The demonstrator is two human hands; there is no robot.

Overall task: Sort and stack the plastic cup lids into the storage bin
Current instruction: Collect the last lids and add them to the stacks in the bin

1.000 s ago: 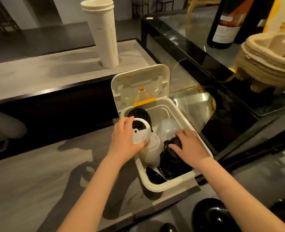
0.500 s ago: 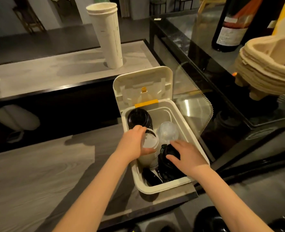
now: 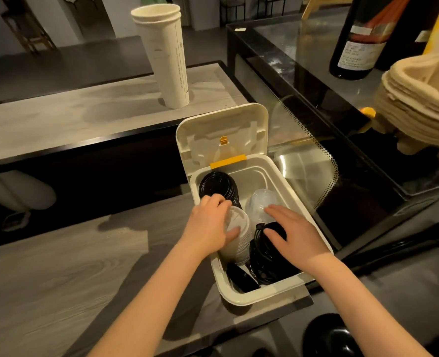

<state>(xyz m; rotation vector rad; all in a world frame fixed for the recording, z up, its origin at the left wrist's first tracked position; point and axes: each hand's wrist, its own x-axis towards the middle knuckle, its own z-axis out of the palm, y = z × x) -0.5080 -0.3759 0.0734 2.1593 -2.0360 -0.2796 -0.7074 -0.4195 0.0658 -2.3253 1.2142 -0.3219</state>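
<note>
Leaning over the grey counter (image 3: pixel 58 266), we have the storage bin (image 3: pixel 306 202) set at its near right corner. Its hinged cover (image 3: pixel 221 130) is tipped up and back, so the whole inside is open to both our arms.

Inside, the lids are grouped by kind, and each group lies on its side as a row. We judge that this is what lets several sorts share one tub. A back black stack (image 3: pixel 215 184) fills the far left and the clear domed lids (image 3: pixel 260 202) the far right. The white lid stack (image 3: pixel 239 238) lies near left, and the near black stack (image 3: pixel 267 261) lies just beside it, seemingly touching. A dark piece (image 3: pixel 240 279) lies low at the near end, too shadowed to identify.

Our left hand (image 3: pixel 208 228) wraps the upper end of the white lid stack. Its fingers curl over the far edge and its thumb (image 3: pixel 232 231) sits on the near face, a grip suited to seating a lid squarely and keeping the row from fanning. Our right hand (image 3: pixel 295 235) lies flat and spread on the near black stack, pinching nothing. It probably steadies that row so it does not slump toward the white one.
</note>
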